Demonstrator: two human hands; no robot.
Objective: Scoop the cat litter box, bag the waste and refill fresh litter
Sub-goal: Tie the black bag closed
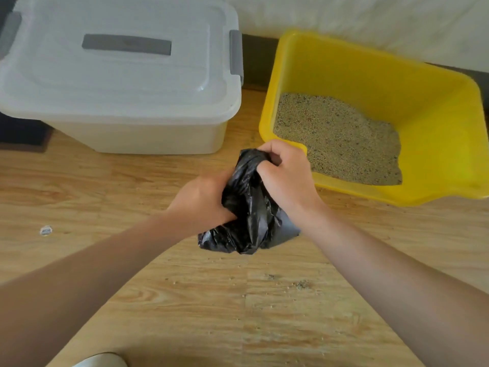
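Two hands close on a black bag (pixel 254 215) just above the floor (pixel 185 300), beside the yellow litter box (pixel 436 120): right hand (pixel 285 176) fingers pinch its upper neck, left hand (pixel 203 200) grips lower, the bag's long axis running roughly upright between them.

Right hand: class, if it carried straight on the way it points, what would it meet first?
Probably the near rim of the yellow litter box, just beyond the right hand gripping the black bag; depth is uncertain.
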